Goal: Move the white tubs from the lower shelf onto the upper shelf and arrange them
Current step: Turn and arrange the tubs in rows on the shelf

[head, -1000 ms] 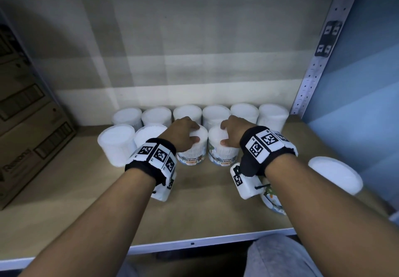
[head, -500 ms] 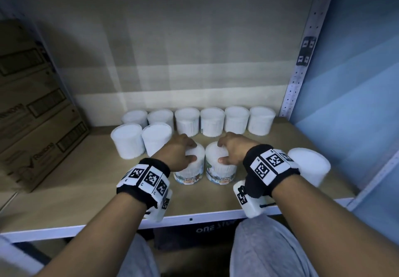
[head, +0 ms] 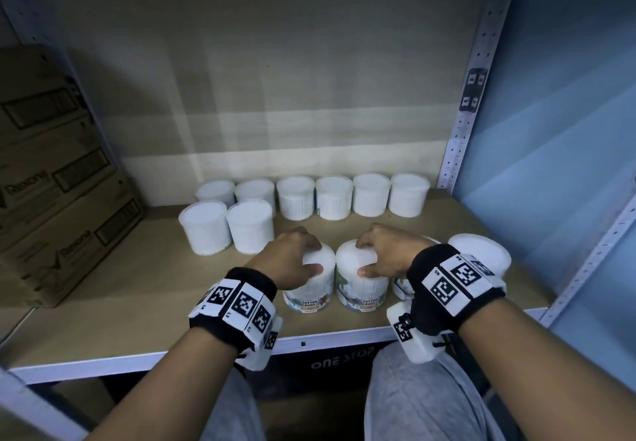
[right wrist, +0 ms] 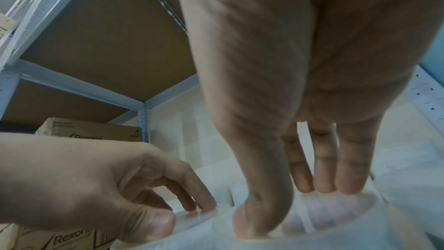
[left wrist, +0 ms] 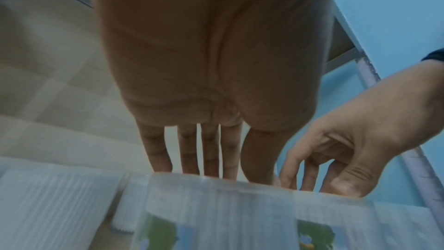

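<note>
Two white tubs with "Cotton Buds" labels stand side by side near the shelf's front edge. My left hand [head: 311, 255] grips the left tub [head: 309, 291] from above, fingers and thumb curled over its lid. My right hand [head: 361, 258] holds the right tub [head: 361, 289] the same way. In the left wrist view my left fingers [left wrist: 209, 159] reach down behind the tub's rim [left wrist: 216, 206]. In the right wrist view my right thumb and fingers [right wrist: 321, 170] sit on the lid [right wrist: 336, 225]. A back row of several tubs [head: 334, 198] lines the wall, with two more [head: 227, 227] in front at the left.
Another white tub [head: 481, 258] stands right of my right wrist, and one more [head: 401, 287] is mostly hidden beneath it. Stacked cardboard boxes [head: 58, 179] fill the shelf's left side. A perforated metal upright [head: 464, 103] stands at the right. The shelf's white front rail [head: 303, 342] runs below my wrists.
Both hands have drawn their two tubs away from the second row toward the shelf's front edge. My head has pulled back, so more of the shelf shows.
</note>
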Tool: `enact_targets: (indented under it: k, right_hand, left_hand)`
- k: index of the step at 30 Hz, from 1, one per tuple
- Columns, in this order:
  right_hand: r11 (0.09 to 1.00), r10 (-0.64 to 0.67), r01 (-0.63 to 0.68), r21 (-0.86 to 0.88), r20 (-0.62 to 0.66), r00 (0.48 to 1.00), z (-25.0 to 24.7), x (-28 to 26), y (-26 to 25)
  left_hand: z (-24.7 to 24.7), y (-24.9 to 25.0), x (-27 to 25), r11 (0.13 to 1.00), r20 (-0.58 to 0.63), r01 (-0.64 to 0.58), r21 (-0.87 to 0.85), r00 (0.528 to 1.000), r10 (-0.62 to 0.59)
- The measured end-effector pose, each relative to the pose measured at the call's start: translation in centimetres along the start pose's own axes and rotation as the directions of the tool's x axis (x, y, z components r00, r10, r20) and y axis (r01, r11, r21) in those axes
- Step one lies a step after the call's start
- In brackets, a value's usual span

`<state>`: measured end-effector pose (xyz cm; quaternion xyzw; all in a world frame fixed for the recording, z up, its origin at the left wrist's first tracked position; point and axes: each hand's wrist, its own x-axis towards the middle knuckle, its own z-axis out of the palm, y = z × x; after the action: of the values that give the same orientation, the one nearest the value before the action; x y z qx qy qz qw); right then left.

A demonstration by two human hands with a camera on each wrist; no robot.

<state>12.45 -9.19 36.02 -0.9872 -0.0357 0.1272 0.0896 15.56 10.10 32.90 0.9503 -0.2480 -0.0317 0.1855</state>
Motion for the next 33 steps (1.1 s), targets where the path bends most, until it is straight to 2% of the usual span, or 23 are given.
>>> enact_targets:
  k: [8,12,16,22,29,33]
  right_hand:
    - [0.999,0.015,-0.016,0.036,0.016,1.0,-0.2,-0.1,0.6]
    - [0.997,0.013,-0.015,0.08,0.028,1.0,-0.7,-0.2,0.6]
    - [0.988,0.007,0.012,0.153,-0.121,0.993,-1.6,1.0,0.1]
    - [0.968,-0.052,0.1,0.231,-0.203,0.978,-3.2,3.4,-3.2]
    - [0.968,-0.169,0.195,0.155,-0.171,0.971,-4.1,7.4,-9.2]
    - [0.969,-0.19,0.207,0.132,-0.131,0.973,-4.0,10.1,-12.2]
  left_hand:
    - [0.0,0.5,0.1,0.999,0.018,-0.019,0.032,1.0,0.018]
    - [-0.6,0.3,0.4,1.0,0.042,-0.011,-0.026,0.999,0.012]
    - [-2.3,-0.3,0.9,0.993,0.015,-0.013,-0.117,1.0,0.014]
    - [-5.3,-4.0,1.0,0.99,-0.055,0.091,-0.107,0.994,-0.097]
    - [-7.6,-10.3,1.0,0.958,-0.098,0.281,-0.053,0.954,-0.285]
    - [-8.3,-13.0,1.2,0.947,-0.133,0.321,-0.033,0.937,-0.322]
